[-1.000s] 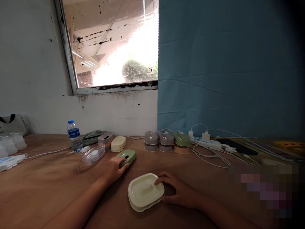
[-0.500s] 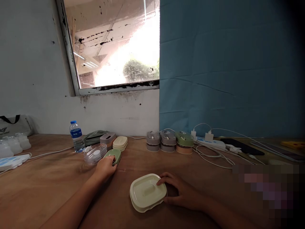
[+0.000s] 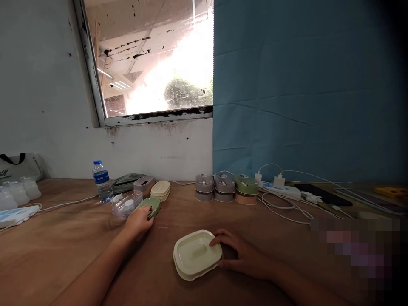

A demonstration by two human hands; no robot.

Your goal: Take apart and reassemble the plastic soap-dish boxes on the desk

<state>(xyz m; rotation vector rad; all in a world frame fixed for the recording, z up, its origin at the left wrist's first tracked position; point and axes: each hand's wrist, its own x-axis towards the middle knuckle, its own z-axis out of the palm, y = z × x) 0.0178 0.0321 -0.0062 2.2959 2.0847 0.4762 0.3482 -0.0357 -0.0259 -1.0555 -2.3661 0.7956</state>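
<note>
My right hand [image 3: 237, 255] grips the right edge of a cream plastic lunch-box lid [image 3: 197, 255], thumb at the side and fingertips on top. The lid lies on the table with its recessed face up. Farther forward on the left, my left hand [image 3: 140, 219] is closed on the near part of a green lunch-box lid [image 3: 153, 206]. The hand covers part of that lid. Just behind it sits a small stack of cream lids [image 3: 160, 190]. A clear plastic cover [image 3: 127, 203] lies close to the left fingers.
Two grey lunch boxes [image 3: 204, 187] and a green-lidded box [image 3: 246, 189] stand at the back. A water bottle [image 3: 102, 182] stands left, near a grey-mauve box [image 3: 144, 185]. Cables [image 3: 283, 206], a power strip [image 3: 287, 192] and a phone [image 3: 321, 195] lie right.
My left hand has shifted slightly left and toward me along the green lid. My right hand and the cream lid have hardly moved.
</note>
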